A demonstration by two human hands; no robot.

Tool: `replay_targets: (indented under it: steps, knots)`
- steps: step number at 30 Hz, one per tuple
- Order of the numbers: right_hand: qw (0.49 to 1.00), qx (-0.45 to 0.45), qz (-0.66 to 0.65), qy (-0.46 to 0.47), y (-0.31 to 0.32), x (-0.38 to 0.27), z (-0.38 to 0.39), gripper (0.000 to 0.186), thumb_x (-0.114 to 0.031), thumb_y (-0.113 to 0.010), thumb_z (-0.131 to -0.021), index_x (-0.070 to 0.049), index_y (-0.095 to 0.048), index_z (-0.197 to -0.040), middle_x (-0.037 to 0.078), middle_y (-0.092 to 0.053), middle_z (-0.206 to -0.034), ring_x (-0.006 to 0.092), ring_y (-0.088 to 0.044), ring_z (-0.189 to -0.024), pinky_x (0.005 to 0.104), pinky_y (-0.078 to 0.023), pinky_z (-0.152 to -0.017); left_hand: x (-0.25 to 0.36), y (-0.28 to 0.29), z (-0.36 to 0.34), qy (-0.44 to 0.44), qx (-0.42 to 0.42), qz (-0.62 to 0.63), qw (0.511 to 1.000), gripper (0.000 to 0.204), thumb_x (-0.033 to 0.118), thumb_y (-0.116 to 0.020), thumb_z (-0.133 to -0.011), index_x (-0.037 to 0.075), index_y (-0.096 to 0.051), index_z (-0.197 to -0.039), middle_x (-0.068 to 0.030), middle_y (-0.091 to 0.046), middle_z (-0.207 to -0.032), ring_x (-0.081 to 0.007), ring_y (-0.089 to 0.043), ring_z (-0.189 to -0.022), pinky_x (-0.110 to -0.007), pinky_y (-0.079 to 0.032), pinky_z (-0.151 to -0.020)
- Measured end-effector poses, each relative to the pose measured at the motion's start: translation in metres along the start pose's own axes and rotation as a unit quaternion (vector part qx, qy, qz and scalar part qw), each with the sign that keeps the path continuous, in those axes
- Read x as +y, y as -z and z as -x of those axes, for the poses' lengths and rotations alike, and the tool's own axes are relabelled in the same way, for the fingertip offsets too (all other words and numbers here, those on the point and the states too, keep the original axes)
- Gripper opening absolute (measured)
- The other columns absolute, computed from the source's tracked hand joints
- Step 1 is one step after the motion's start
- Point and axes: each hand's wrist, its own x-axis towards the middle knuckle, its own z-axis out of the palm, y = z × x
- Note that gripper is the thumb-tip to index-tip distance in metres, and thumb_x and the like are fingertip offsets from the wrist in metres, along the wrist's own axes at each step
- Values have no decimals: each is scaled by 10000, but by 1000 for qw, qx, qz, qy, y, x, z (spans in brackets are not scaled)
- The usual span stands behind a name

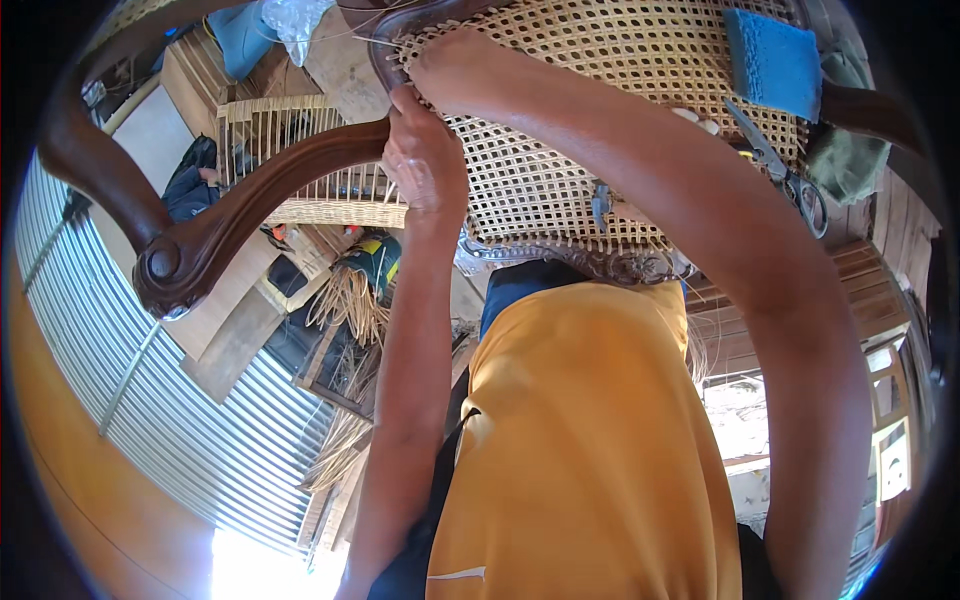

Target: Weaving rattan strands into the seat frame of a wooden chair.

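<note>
A dark carved wooden chair frame [280,170] holds a woven cane panel [540,175] with open mesh. At the panel's upper left edge, my left hand [420,160] is closed against the frame, its fingers curled round the edge. My right hand [450,70] is bent down on the cane just above it; its fingertips and anything in them are hidden. Thin loose strands stick out beside it. On the panel lie a small hammer [602,205], partly behind my right forearm, a pair of scissors [805,200] and a blue sponge [775,60] at the right.
At left are a cane rack [300,210], wooden boards [225,350], loose cane strips [350,305], dark cloth [190,195] and corrugated metal [140,400]. A green cloth [845,160] hangs at the right, with slatted wood [860,280] below it.
</note>
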Motion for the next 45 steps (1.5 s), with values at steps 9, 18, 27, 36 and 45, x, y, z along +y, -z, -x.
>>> replay_targets:
  steps: [9, 18, 27, 36, 45]
  knots:
    - [997, -38, 63, -7, 15, -6, -3, 192, -171, -607, -806, -51, -731, -889, 163, -707, -888, 304, -696, -881, 423, -558, -753, -9, 20, 17, -22, 21, 87, 996, 146, -1, -592, -863, -6, -489, -965, -210, -615, -805, -386, -652, -674, -443, -532, -549]
    - [966, -165, 166, -111, 64, 0, 1, 195, -127, -586, -867, 13, -696, -948, 226, -688, -941, 367, -673, -931, 457, -530, -848, -19, 40, 61, -6, 108, 192, 975, 189, -31, -604, -839, 7, -622, -1023, -173, -650, -988, -340, -645, -899, -404, -550, -722]
    - [979, -96, 143, -108, 95, 23, 1, 374, -393, -637, -857, -22, -685, -875, 213, -666, -799, 395, -657, -800, 481, -517, -751, -4, -26, -23, 12, 96, 323, 941, 163, -6, -642, -819, -14, -632, -981, -205, -656, -950, -379, -621, -889, -443, -504, -796]
    - [990, -3, 12, -143, 52, 21, 22, 422, -409, -697, -838, 10, -664, -802, 215, -663, -748, 389, -673, -766, 474, -532, -731, 4, -1, -20, 28, 79, 195, 977, 71, 37, -695, -802, -2, -647, -838, -152, -630, -839, -333, -612, -805, -423, -502, -693]
    - [987, -58, -66, -137, 28, 4, 34, 154, -78, -569, -837, 62, -631, -858, 272, -649, -839, 407, -656, -836, 492, -520, -774, -4, 4, -21, -29, 101, 2, 995, 66, -25, -663, -715, 14, -617, -689, -122, -547, -853, -290, -609, -796, -383, -512, -621]
